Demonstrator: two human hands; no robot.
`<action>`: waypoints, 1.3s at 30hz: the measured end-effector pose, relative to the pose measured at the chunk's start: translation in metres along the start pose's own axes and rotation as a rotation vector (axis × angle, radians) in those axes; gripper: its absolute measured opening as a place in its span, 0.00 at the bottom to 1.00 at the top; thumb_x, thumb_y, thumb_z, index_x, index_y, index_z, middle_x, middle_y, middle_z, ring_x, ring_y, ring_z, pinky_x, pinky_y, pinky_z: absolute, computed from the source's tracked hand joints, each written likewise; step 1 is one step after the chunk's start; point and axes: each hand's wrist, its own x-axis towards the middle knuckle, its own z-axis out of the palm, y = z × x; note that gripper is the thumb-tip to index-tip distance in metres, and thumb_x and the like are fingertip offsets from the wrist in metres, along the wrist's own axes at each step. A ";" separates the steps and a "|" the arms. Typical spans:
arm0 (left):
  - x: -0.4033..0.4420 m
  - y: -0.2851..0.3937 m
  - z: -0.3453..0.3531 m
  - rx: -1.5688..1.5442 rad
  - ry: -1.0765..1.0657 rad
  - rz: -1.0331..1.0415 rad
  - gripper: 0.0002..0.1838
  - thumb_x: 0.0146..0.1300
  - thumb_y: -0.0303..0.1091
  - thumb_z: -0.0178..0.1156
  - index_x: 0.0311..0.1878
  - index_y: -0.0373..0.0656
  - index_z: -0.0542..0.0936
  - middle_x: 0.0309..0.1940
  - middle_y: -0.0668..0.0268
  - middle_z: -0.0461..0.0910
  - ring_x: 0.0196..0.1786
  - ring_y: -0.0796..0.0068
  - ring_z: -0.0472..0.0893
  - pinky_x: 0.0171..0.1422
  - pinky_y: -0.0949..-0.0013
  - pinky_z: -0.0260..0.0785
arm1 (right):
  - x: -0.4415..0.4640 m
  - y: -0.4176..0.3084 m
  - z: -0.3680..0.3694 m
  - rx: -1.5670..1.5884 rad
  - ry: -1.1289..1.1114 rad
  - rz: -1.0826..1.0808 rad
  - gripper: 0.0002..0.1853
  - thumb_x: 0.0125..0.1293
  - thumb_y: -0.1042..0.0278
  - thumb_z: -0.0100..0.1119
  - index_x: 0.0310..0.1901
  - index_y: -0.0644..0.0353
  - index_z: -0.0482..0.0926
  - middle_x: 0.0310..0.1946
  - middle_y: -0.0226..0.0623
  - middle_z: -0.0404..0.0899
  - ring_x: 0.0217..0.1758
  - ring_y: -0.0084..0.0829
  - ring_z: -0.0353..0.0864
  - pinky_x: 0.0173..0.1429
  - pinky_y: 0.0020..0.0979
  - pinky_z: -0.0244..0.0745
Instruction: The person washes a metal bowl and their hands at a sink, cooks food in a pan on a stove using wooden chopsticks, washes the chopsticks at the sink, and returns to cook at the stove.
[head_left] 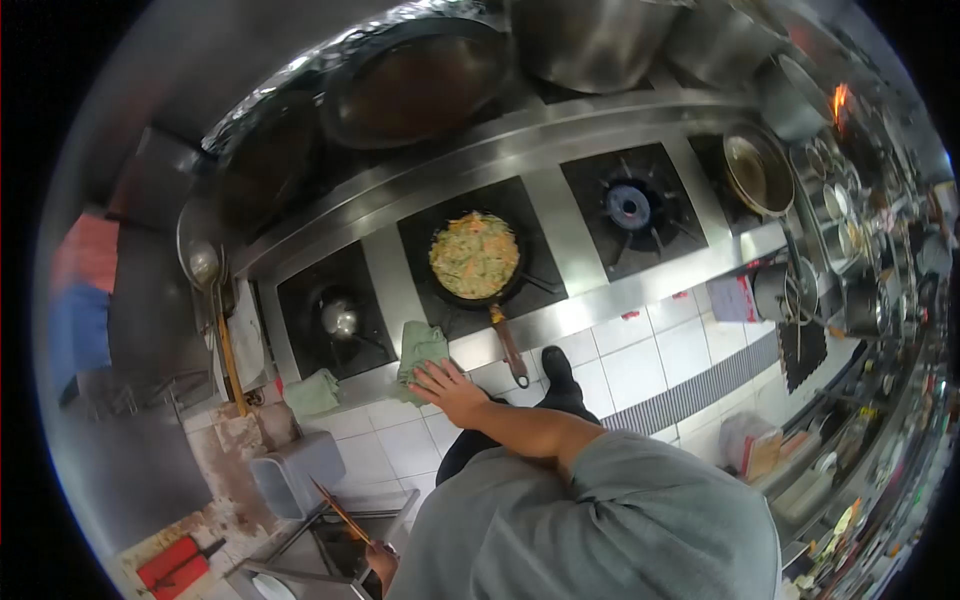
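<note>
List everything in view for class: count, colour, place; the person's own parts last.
Stove: 1, silver and black, centre
Frying pan: 1, dark, on stove
Food: 1 portion, yellowish, in frying pan
Cloths: 2, green, stove's front edge
Round pan: 1, brownish inside, stove's right
Pots: at least 2, silver, behind stove
Big pans: apparently 2, dark, behind stove
Bin: 1, grey, lower left
Tiles: many, white, floor
Clutter: uncountable, mixed, right side
Tool: 1, brown, lower left
Left hand: 1, bare, around tool
Right hand: 1, bare, on one cloth
</note>
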 end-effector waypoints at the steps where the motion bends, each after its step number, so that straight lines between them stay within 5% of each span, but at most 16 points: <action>1: 0.007 0.000 0.001 0.025 -0.002 0.014 0.16 0.72 0.42 0.44 0.31 0.43 0.68 0.12 0.71 0.62 0.13 0.77 0.64 0.15 0.70 0.55 | -0.013 0.009 0.000 -0.024 0.017 -0.026 0.40 0.59 0.67 0.51 0.73 0.53 0.48 0.74 0.41 0.48 0.77 0.44 0.44 0.76 0.53 0.36; 4: 0.019 0.036 0.025 -0.361 0.064 0.013 0.15 0.73 0.42 0.44 0.31 0.44 0.66 0.12 0.72 0.59 0.11 0.79 0.59 0.14 0.70 0.50 | -0.050 0.046 0.007 -0.108 0.103 0.053 0.40 0.60 0.66 0.50 0.74 0.50 0.46 0.73 0.39 0.50 0.76 0.42 0.47 0.75 0.56 0.37; 7: 0.002 0.102 0.052 -0.405 0.059 0.030 0.15 0.73 0.42 0.44 0.31 0.44 0.66 0.12 0.73 0.59 0.12 0.81 0.60 0.14 0.71 0.50 | -0.109 0.091 -0.042 -0.137 0.027 0.133 0.40 0.60 0.65 0.50 0.74 0.49 0.46 0.73 0.38 0.51 0.75 0.40 0.48 0.73 0.59 0.40; 14: 0.020 0.102 0.103 -0.399 -0.037 0.072 0.14 0.72 0.43 0.44 0.35 0.43 0.69 0.15 0.72 0.63 0.15 0.80 0.64 0.16 0.73 0.58 | -0.233 0.201 -0.077 -0.136 -0.109 0.678 0.43 0.56 0.67 0.55 0.74 0.42 0.47 0.74 0.37 0.46 0.78 0.44 0.40 0.74 0.63 0.35; 17: -0.015 0.116 0.122 -0.334 -0.003 0.196 0.16 0.72 0.45 0.43 0.36 0.42 0.68 0.15 0.70 0.63 0.15 0.78 0.64 0.17 0.71 0.59 | -0.282 0.262 -0.080 -0.197 0.023 0.862 0.46 0.54 0.68 0.56 0.75 0.46 0.45 0.75 0.39 0.43 0.79 0.44 0.36 0.75 0.61 0.33; 19: -0.027 0.109 0.126 -0.271 0.005 0.071 0.17 0.72 0.45 0.42 0.36 0.40 0.69 0.15 0.69 0.64 0.15 0.77 0.65 0.17 0.71 0.59 | -0.305 0.294 -0.109 -0.281 -0.087 0.967 0.47 0.53 0.67 0.56 0.75 0.47 0.44 0.76 0.39 0.41 0.79 0.44 0.36 0.75 0.59 0.34; 22: -0.041 0.100 0.131 -0.194 -0.001 0.021 0.17 0.72 0.45 0.42 0.36 0.40 0.69 0.15 0.69 0.65 0.15 0.77 0.65 0.17 0.71 0.59 | -0.343 0.347 -0.114 -0.355 0.032 1.106 0.50 0.52 0.64 0.61 0.75 0.49 0.43 0.76 0.40 0.41 0.79 0.43 0.37 0.76 0.56 0.35; 25: -0.048 0.086 0.130 -0.126 0.012 0.014 0.17 0.73 0.44 0.43 0.36 0.39 0.69 0.15 0.69 0.65 0.15 0.77 0.65 0.17 0.71 0.58 | -0.366 0.388 -0.154 -0.286 0.033 1.265 0.44 0.56 0.71 0.54 0.74 0.48 0.46 0.76 0.38 0.43 0.79 0.44 0.38 0.76 0.54 0.39; 34: -0.035 0.104 0.135 -0.190 0.007 0.060 0.18 0.73 0.44 0.44 0.35 0.38 0.70 0.16 0.68 0.67 0.15 0.77 0.65 0.16 0.71 0.58 | -0.365 0.404 -0.179 -0.109 0.096 1.317 0.43 0.52 0.71 0.57 0.72 0.50 0.52 0.74 0.42 0.46 0.78 0.47 0.41 0.74 0.55 0.43; 36: -0.039 0.133 0.138 -0.270 -0.007 0.090 0.17 0.73 0.44 0.44 0.35 0.39 0.69 0.16 0.69 0.66 0.15 0.77 0.65 0.17 0.71 0.59 | -0.359 0.377 -0.154 -0.143 0.532 1.246 0.42 0.51 0.69 0.59 0.70 0.51 0.56 0.72 0.47 0.51 0.76 0.49 0.45 0.73 0.56 0.45; 39: -0.019 0.157 0.143 -0.430 -0.080 0.185 0.15 0.73 0.44 0.45 0.34 0.44 0.68 0.16 0.71 0.64 0.15 0.79 0.64 0.19 0.72 0.60 | -0.339 0.322 -0.115 0.119 0.812 1.009 0.34 0.50 0.73 0.62 0.63 0.58 0.67 0.63 0.53 0.65 0.67 0.53 0.62 0.69 0.45 0.58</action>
